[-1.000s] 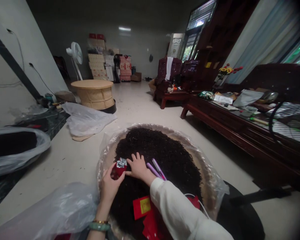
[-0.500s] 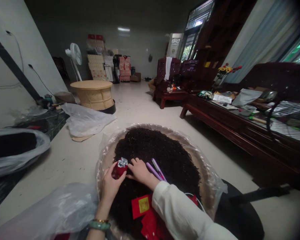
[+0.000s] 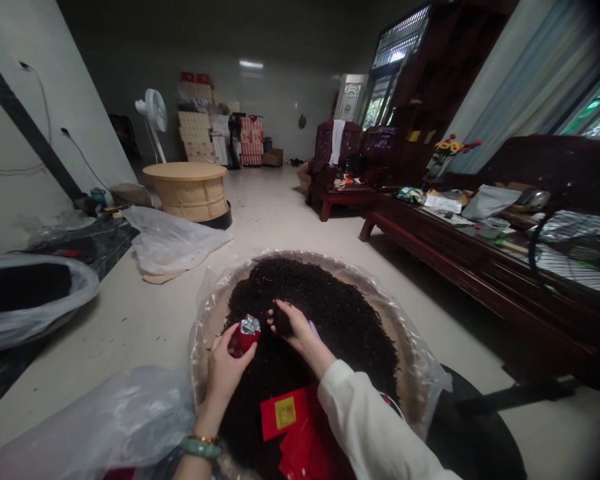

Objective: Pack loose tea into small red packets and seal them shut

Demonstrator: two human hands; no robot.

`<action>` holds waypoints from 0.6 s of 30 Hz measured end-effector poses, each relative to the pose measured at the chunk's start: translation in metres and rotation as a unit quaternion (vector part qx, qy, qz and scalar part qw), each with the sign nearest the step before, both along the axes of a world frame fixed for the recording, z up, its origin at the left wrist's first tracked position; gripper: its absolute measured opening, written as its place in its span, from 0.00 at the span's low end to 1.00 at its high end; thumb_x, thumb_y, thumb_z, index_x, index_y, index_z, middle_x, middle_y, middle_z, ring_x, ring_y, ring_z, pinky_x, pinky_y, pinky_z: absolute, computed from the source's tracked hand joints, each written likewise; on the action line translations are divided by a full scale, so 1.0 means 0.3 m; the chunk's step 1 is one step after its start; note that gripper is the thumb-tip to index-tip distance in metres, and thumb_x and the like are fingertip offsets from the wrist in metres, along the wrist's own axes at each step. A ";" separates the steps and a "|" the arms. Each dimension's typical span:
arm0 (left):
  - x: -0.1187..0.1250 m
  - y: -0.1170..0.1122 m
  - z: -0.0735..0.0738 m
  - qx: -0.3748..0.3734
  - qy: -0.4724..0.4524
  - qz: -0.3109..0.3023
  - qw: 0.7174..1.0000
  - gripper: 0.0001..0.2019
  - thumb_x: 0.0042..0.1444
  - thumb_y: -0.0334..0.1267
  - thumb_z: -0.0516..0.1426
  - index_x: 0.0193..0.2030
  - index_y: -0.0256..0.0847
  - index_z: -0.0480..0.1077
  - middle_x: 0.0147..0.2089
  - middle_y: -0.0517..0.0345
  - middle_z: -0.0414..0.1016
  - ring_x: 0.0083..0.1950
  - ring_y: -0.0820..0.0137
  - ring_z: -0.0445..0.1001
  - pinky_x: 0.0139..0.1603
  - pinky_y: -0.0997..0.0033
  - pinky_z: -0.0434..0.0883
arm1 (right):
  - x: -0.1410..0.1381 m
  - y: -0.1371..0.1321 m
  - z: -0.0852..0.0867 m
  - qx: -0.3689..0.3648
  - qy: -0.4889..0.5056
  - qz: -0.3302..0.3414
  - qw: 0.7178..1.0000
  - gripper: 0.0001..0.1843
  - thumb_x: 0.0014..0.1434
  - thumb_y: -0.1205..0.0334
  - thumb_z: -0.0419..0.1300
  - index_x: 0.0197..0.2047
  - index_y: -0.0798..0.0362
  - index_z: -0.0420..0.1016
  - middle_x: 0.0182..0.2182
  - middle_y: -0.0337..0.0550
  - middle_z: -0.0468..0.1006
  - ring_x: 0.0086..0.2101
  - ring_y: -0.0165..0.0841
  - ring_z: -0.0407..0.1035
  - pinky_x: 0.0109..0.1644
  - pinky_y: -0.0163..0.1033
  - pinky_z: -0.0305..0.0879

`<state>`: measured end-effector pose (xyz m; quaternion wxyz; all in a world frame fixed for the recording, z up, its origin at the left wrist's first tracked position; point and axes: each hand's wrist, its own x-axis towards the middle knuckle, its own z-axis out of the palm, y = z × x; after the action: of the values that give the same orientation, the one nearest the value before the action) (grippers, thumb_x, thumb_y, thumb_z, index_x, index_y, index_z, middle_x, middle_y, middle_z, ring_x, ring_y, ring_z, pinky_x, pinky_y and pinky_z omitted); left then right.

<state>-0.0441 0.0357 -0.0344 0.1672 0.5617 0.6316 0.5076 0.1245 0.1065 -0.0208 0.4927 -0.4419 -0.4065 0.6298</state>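
A wide round tray lined with clear plastic holds a big heap of dark loose tea leaves. My left hand grips a small red pouch with a silver foil mouth, held upright over the heap's left side. My right hand is just right of the pouch, fingers curled in a pinch around a clump of tea leaves lifted off the heap. Flat red packets with a yellow label lie on the near part of the heap, under my right sleeve.
A crumpled clear plastic bag lies at the near left. Another lined tray sits at the far left. A pale round table and a plastic sheet stand behind. A dark wooden bench with clutter runs along the right.
My right hand has risen from lying flat on the tea leaves and closed into a pinch on a clump of them. The purple pens beside it are now hidden behind the hand.
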 end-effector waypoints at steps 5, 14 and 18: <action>0.015 0.001 -0.020 -0.008 0.004 -0.038 0.999 0.26 0.46 0.45 0.62 0.52 0.39 0.70 0.44 0.50 0.73 0.38 0.64 0.76 0.41 0.60 0.77 | 0.032 -0.011 0.038 -0.108 0.222 -0.025 0.969 0.28 0.61 0.40 0.41 0.36 0.53 0.69 0.33 0.49 0.79 0.37 0.39 0.76 0.44 0.52 0.71; 0.121 0.008 0.023 0.003 0.054 -0.058 0.997 0.22 0.45 0.39 0.63 0.50 0.42 0.72 0.39 0.53 0.74 0.38 0.63 0.75 0.41 0.61 0.75 | 0.061 -0.025 0.167 -0.042 0.247 -0.080 0.965 0.31 0.57 0.33 0.40 0.34 0.50 0.70 0.37 0.50 0.80 0.45 0.45 0.73 0.48 0.54 0.68; 0.173 0.019 0.036 -0.015 0.061 -0.062 0.996 0.23 0.44 0.37 0.64 0.50 0.43 0.72 0.38 0.53 0.74 0.37 0.65 0.75 0.41 0.64 0.75 | 0.035 -0.032 0.202 0.032 0.224 -0.124 0.966 0.30 0.57 0.33 0.43 0.31 0.50 0.71 0.32 0.46 0.80 0.41 0.43 0.74 0.50 0.51 0.68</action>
<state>0.0078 0.0414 -0.0236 0.1682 0.6274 0.6119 0.4512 0.1350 0.0969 0.0398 0.6591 -0.3203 -0.2474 0.6339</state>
